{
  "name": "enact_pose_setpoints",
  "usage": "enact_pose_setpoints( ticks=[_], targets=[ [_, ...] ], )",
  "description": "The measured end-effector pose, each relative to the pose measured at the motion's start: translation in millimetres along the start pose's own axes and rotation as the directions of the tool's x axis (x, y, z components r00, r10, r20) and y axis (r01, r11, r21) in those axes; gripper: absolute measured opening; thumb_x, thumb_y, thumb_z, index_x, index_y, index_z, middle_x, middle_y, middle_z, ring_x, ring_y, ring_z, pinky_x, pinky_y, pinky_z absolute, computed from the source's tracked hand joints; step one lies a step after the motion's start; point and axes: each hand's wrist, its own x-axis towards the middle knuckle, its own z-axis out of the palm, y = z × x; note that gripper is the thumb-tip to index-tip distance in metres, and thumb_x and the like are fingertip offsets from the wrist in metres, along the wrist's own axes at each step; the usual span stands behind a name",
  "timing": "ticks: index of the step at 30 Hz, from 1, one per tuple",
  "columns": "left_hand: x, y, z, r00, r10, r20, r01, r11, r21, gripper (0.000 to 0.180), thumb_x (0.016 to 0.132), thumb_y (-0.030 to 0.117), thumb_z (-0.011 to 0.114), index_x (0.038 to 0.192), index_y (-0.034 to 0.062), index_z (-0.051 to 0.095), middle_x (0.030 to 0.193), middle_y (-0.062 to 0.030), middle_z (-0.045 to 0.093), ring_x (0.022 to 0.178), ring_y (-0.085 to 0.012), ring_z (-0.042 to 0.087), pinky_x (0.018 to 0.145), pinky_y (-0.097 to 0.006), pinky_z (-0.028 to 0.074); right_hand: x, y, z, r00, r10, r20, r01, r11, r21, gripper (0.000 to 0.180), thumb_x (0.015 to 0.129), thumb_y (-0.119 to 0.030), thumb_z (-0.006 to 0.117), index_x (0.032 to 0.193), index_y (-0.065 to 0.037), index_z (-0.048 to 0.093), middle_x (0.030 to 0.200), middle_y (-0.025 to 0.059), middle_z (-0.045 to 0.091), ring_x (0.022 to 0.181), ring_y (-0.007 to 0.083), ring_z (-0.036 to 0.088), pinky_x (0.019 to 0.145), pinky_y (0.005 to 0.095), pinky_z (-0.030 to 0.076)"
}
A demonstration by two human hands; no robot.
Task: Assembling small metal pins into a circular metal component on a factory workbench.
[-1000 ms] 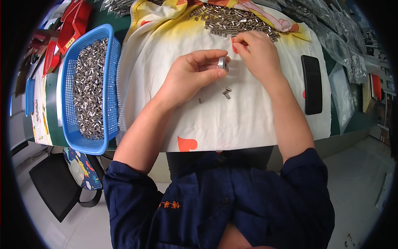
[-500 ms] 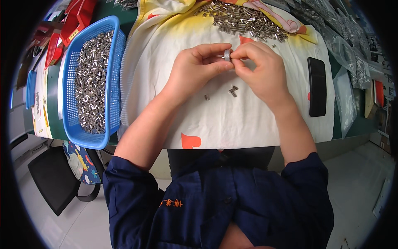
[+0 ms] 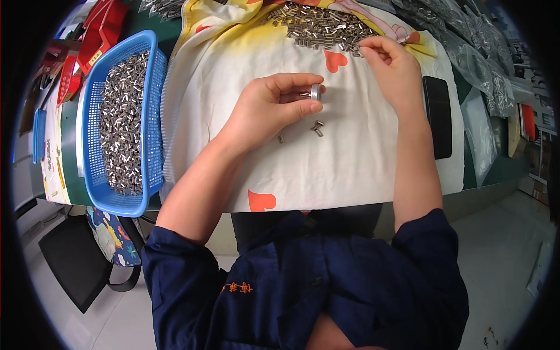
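Observation:
My left hand (image 3: 269, 105) grips a round silver metal ring (image 3: 315, 92) on edge between thumb and fingertips, above the middle of the cloth. A thin metal pin shows beside the ring, on its palm side. At the right edge of a heap of small metal cylinders (image 3: 326, 29), my right hand (image 3: 395, 73) has thumb and fingers pinched together. Whatever lies between those fingertips is too small to make out. Several loose cylinders (image 3: 318, 129) rest on the cloth just below my left hand.
To the left stands a blue plastic basket (image 3: 153, 116) full of similar cylinders. A black phone (image 3: 437, 116) lies on the white patterned cloth (image 3: 361, 169) at the right. Clear plastic bags (image 3: 484, 64) of metal parts crowd the far right; red bins (image 3: 105, 35) stand far left.
My right hand has left the ring and moved away and to the right, reaching the edge of the heap. My left hand keeps holding the ring, slightly lower in view.

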Motion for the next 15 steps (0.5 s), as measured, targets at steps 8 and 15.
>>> enact_pose_setpoints(
  ticks=[8,15],
  targets=[
    [-1,3,-1,0.998,-0.025,0.049,0.028,0.998,-0.052,0.034,0.079,0.004,0.065,0.111,-0.0028,0.056,0.101,-0.0055,0.062,0.091,-0.0098,0.058,0.083,-0.023,0.047,6,16,21,0.981,-0.193,0.000,0.156,0.791,-0.591,0.010,0.075,-0.013,0.060,0.084,-0.009,0.065,0.081,0.0076,0.060,0.081,0.0264,0.055,0.073,0.0363,0.045],
    [0,2,-3,0.998,-0.029,0.051,0.030,0.999,-0.020,0.037,0.079,0.003,0.064,0.115,0.0000,0.054,0.103,-0.0036,0.062,0.089,-0.0073,0.057,0.081,-0.021,0.046,3,14,13,0.970,-0.210,0.119,0.238,0.751,-0.616,0.011,0.076,-0.009,0.059,0.084,-0.008,0.066,0.085,0.0085,0.060,0.085,0.0276,0.054,0.077,0.0367,0.045]
  ],
)
